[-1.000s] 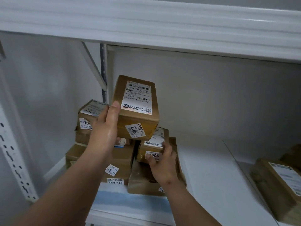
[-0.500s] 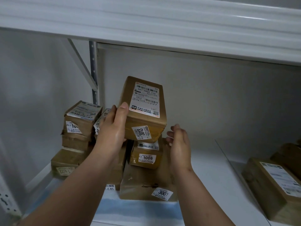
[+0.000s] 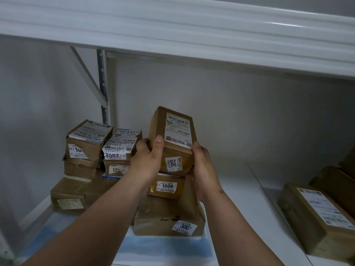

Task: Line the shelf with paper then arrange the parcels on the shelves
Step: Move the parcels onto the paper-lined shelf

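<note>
A brown parcel labelled 3013 [image 3: 173,139] is held tilted between both hands, just above the parcel labelled 1006 [image 3: 167,188]. My left hand [image 3: 148,160] grips its left side, thumb on the front face. My right hand [image 3: 203,166] clasps its right side and lower corner. The 1006 parcel rests on a larger parcel labelled 3007 [image 3: 169,219]. Left of them stands a stack of several brown parcels, among them 2008 [image 3: 119,148] and 1402 [image 3: 67,196]. White paper [image 3: 236,204] lines the shelf under them.
The upper shelf beam [image 3: 192,35] runs overhead. A white upright post [image 3: 102,83] with a diagonal brace stands at the back left. More brown parcels [image 3: 315,217] lie on the shelf at the right. Bare paper lies between the two groups.
My right hand has left the 1006 parcel and closed on the right side of the 3013 parcel, which shifted right. The view has panned, showing more of the left stack.
</note>
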A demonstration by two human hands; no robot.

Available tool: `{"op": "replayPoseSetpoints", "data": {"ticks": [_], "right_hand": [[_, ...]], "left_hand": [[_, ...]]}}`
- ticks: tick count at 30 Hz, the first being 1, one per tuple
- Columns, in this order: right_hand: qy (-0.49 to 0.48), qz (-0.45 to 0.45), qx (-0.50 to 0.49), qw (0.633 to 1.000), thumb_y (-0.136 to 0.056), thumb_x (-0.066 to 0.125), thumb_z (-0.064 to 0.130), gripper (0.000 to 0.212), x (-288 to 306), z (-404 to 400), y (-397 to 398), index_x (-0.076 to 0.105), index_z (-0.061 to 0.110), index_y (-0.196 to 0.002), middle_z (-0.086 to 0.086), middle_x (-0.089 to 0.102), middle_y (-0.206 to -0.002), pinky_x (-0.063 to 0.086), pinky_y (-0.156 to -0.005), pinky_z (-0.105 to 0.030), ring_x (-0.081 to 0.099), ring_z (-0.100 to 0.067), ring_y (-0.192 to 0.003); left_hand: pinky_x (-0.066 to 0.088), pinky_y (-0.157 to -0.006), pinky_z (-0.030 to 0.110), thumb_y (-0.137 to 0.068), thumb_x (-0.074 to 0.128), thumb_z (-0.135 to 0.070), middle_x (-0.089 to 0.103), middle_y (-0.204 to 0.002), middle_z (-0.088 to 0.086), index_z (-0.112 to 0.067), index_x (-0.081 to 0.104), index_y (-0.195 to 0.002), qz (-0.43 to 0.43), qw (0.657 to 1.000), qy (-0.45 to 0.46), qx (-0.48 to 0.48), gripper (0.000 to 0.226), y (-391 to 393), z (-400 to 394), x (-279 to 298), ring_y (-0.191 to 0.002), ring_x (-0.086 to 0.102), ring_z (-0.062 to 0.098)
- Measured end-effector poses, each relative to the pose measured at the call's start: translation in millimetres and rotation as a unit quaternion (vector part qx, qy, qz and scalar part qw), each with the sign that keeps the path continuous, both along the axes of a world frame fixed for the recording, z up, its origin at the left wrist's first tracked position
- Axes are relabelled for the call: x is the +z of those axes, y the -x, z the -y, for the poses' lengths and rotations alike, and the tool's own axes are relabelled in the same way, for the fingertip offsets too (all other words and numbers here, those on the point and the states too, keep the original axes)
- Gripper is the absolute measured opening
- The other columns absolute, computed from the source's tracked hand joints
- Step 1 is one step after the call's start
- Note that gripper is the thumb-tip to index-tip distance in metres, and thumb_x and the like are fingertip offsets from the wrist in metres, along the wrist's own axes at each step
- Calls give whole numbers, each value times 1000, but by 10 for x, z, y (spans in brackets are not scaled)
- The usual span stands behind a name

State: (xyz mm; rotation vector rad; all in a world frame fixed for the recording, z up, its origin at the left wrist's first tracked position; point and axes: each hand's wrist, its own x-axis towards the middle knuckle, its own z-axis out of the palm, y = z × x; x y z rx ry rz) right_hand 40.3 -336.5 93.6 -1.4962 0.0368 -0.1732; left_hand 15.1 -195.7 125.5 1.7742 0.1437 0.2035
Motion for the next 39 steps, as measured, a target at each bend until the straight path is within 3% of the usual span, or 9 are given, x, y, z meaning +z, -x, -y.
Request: {"op": "replayPoseSetpoints", "data": {"ticks": [9, 13, 16, 20, 22, 24, 33, 37, 39], "right_hand": [[65, -32, 6, 997, -94, 44, 62, 44, -61, -18, 62, 46, 33, -127, 5, 67, -116, 52, -94, -38, 64, -14, -104], [86, -9, -9, 996, -96, 43, 56, 44, -5, -35, 135, 44, 29, -130, 6, 65, -115, 50, -71, -20, 62, -5, -93], [91, -9, 1, 996, -97, 45, 54, 44, 3, -29, 179, 42, 30, -133, 8, 63, -116, 44, -65, -14, 58, 2, -88], [93, -31, -15, 995, -95, 43, 58, 62, -31, 48, 225, 33, 26, -147, 0, 53, -141, 49, -85, -24, 58, -18, -120], [89, -43, -33, 995, -96, 41, 58, 62, -54, 106, 247, 32, 26, -148, -1, 52, -142, 48, -95, -32, 55, -21, -124], [92, -41, -62, 993, -98, 41, 55, 56, -73, 186, 282, 37, 25, -145, -1, 51, -142, 43, -98, -32, 52, -20, -126], [139, -29, -191, 971, -95, 56, 35, 37, -256, 1122, 446, 55, 23, -130, 0, 54, -134, 44, -99, -32, 54, -15, -116], [254, -24, -250, 934, -91, 59, 30, 36, -278, 1746, 605, 59, 22, -126, -5, 53, -132, 44, -102, -38, 52, -21, -115], [357, -48, -286, 888, -90, 57, 33, 39, -270, 2110, 729, 57, 23, -128, -6, 51, -132, 41, -102, -39, 47, -27, -120]], "left_hand": [[45, -83, 33, -104, 35, -35, 54, -118, -3, -22, 39, -143, 35, 999, -24, 11, 42, -33, 4, -62, -93, 53, 13], [44, -77, 29, -105, 34, -33, 57, -120, 1, -25, 38, -144, 32, 999, -27, 8, 41, -52, -5, -42, -88, 53, 10], [42, -75, 25, -105, 35, -32, 55, -134, 4, -24, 34, -148, 25, 999, -35, 4, 44, -51, -4, -18, -95, 54, 12], [38, -105, 37, -102, 39, -38, 41, -151, 5, -26, 27, -152, 41, 994, -93, 24, 53, -47, -18, -48, -133, 44, 26], [36, -111, 51, -98, 43, -41, 39, -152, 7, -25, 30, -150, 80, 987, -136, 39, 56, -17, 31, -34, -137, 38, 30], [34, -111, 54, -97, 46, -38, 42, -147, 10, -20, 37, -145, 126, 974, -178, 60, 53, 52, 134, 33, -136, 36, 33], [32, -111, 42, -97, 52, -29, 43, -142, 7, -21, 49, -136, 204, 965, -164, -6, 40, 296, 1072, 117, -134, 36, 26], [35, -99, 28, -97, 53, -27, 46, -139, 5, -23, 51, -135, 168, 977, -118, -63, 38, 311, 1639, -35, -126, 45, 21], [33, -93, 25, -98, 52, -29, 48, -138, 3, -23, 50, -136, 107, 984, -105, -100, 38, 315, 1943, -161, -121, 48, 18]]}}
